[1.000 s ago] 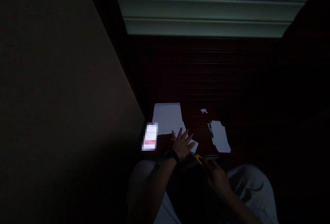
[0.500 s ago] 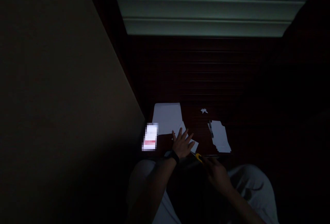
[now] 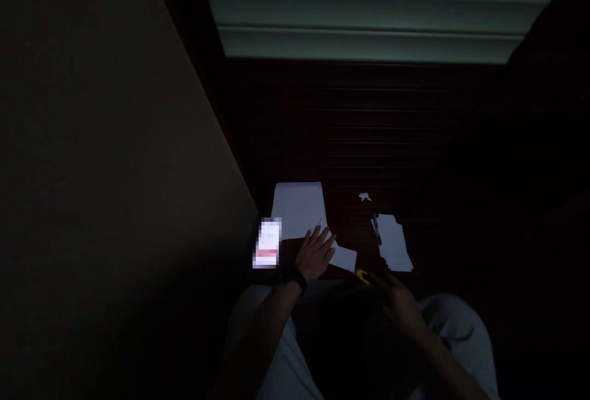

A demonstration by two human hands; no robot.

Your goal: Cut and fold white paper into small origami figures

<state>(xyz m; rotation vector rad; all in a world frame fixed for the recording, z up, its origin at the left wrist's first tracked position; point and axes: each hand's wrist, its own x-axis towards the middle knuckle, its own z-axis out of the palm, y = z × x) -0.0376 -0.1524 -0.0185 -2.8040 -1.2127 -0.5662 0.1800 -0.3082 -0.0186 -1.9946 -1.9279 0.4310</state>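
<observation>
The scene is very dark. My left hand, with a dark watch on its wrist, lies flat with fingers spread on a small white paper piece on a dark wooden table. My right hand is closed round a yellow-handled cutter at the table's near edge, its tip pointing toward the paper piece.
A larger white sheet lies behind my left hand. A bright blurred card sits at the table's left edge. A stack of white paper with a dark pen lies to the right, a paper scrap farther back. A wall stands left.
My left hand has shifted a little to the left, uncovering more of the small paper piece. My right hand and the cutter have moved slightly right along the near edge.
</observation>
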